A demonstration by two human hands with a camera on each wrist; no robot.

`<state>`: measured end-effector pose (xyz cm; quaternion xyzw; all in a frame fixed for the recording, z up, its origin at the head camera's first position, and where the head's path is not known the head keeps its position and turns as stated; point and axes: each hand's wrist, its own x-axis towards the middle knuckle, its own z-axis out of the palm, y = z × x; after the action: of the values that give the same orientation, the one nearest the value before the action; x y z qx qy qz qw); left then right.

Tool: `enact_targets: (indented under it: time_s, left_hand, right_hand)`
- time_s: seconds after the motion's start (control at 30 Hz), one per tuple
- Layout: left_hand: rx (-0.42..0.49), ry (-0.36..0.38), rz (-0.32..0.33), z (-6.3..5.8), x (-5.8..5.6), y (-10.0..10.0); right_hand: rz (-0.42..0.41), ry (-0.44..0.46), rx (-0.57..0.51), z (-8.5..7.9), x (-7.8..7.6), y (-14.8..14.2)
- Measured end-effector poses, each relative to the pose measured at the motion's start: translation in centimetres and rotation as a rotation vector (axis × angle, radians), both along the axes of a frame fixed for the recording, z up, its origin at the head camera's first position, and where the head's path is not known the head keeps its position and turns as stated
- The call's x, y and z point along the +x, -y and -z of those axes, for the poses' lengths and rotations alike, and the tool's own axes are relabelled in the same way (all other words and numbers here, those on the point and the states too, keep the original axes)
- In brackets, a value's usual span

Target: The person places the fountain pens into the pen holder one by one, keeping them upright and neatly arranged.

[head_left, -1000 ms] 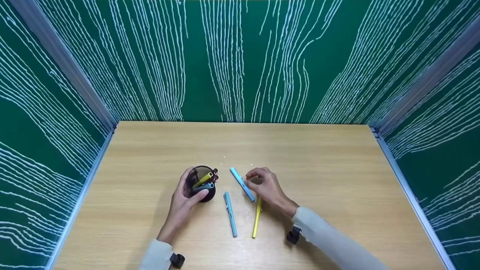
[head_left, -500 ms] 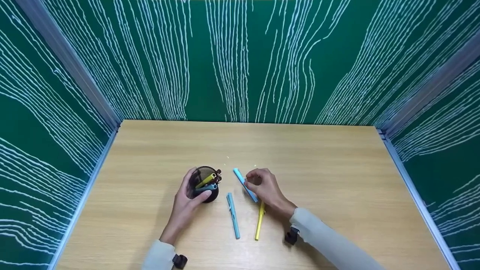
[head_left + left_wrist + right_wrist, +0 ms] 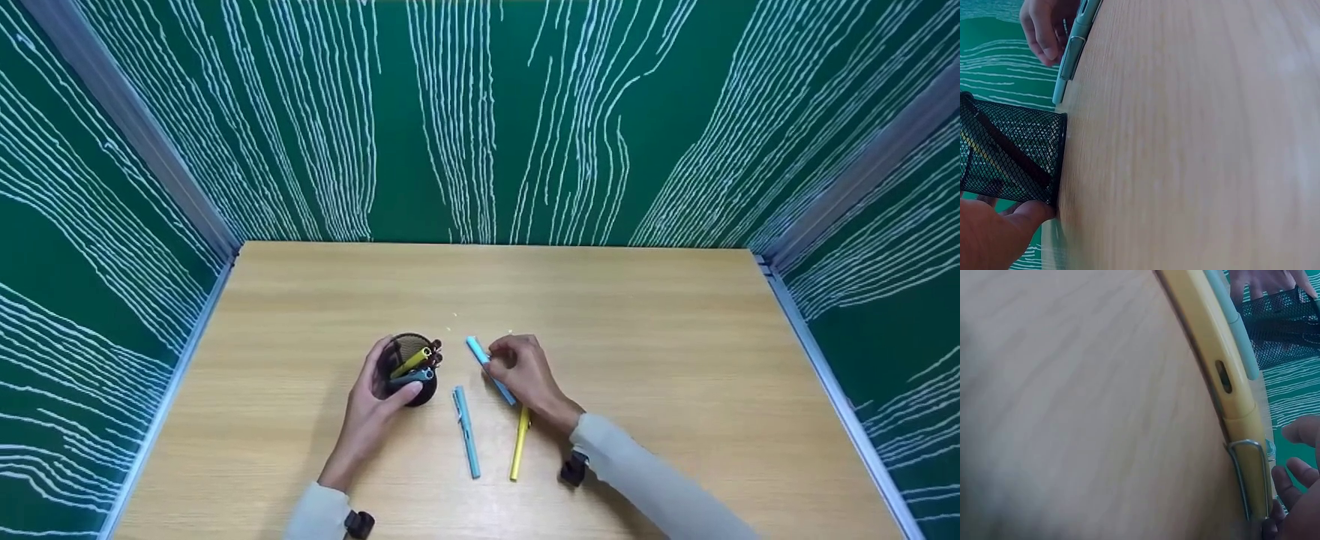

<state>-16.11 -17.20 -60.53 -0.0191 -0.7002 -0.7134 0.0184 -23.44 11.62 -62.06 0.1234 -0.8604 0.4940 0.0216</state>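
My left hand (image 3: 373, 405) grips a black mesh pen cup (image 3: 426, 395), thumb across its near side. The cup leans to the right in the head view and holds a yellow pen (image 3: 409, 364), a blue pen (image 3: 411, 377) and dark brown sticks (image 3: 437, 358). Loosely bent, the fingers of my right hand (image 3: 531, 379) hover at a bright blue pen (image 3: 477, 350) on the table. Thumb and fingers stand apart in the right wrist view. A yellow pen (image 3: 1241, 394) with a metal clip lies just below that hand, partly hidden by it in the head view.
Between the hands lies a teal pen (image 3: 466, 435) on the wooden table (image 3: 637, 315). Small pale specks dot the surface behind the pens. Green walls (image 3: 517, 127) with white wavy lines enclose the table at the back and both sides.
My right hand has shifted slightly left over the bright blue pen. The left hand keeps its grip on the cup. The whole head view has shifted a little; the pens lie as before.
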Motion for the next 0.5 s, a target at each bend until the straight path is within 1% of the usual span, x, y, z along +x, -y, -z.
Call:
enact_targets:
  time_s: [0.13, 0.33, 0.5]
  left_hand:
    - [0.019, -0.009, 0.004, 0.0, 0.0, 0.0]
    - [0.004, -0.008, -0.002, -0.1, 0.0, 0.0]
    - [-0.001, -0.011, -0.001, 0.0, -0.1, -0.1]
  right_hand:
    - [-0.009, -0.010, 0.015, 0.2, -0.2, 0.1]
    - [0.027, -0.040, 0.063, 0.3, -0.2, 0.6]
    - [0.056, -0.086, 0.119, 0.5, -0.2, 1.1]
